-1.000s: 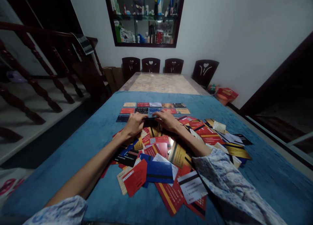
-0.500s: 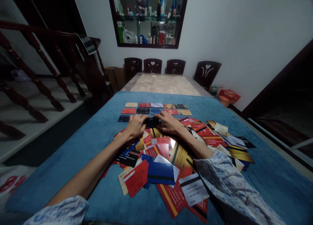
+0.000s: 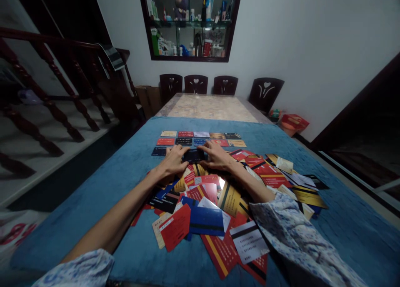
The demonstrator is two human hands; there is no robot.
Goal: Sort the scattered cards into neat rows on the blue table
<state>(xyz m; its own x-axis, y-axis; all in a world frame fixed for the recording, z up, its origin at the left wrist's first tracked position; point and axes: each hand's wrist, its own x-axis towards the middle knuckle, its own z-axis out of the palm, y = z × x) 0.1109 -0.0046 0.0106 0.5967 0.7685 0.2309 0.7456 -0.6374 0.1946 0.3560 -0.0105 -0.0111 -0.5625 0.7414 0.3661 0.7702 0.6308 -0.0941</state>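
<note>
Both my hands reach forward over a blue cloth (image 3: pixel 93 187). My left hand (image 3: pixel 173 161) and my right hand (image 3: pixel 217 156) pinch the two ends of a dark card (image 3: pixel 194 155), held just above the cloth. Beyond it lie neat rows of cards (image 3: pixel 200 138), two full rows and one dark blue card (image 3: pixel 158 151) at the left of a third. Under my forearms spreads a loose pile of several red, gold, blue and black cards (image 3: pixel 218 199).
A marble table top (image 3: pixel 208 108) continues past the cloth, with four dark chairs (image 3: pixel 223 85) at its far end. A wooden stair railing (image 3: pixel 59 95) runs on the left. A glass wall cabinet (image 3: pixel 190 22) holds bottles. Red boxes (image 3: pixel 293 122) sit on the floor at right.
The dark card between my hands has come up from the pile's far edge and moved slightly forward toward the rows. Both hands went with it.
</note>
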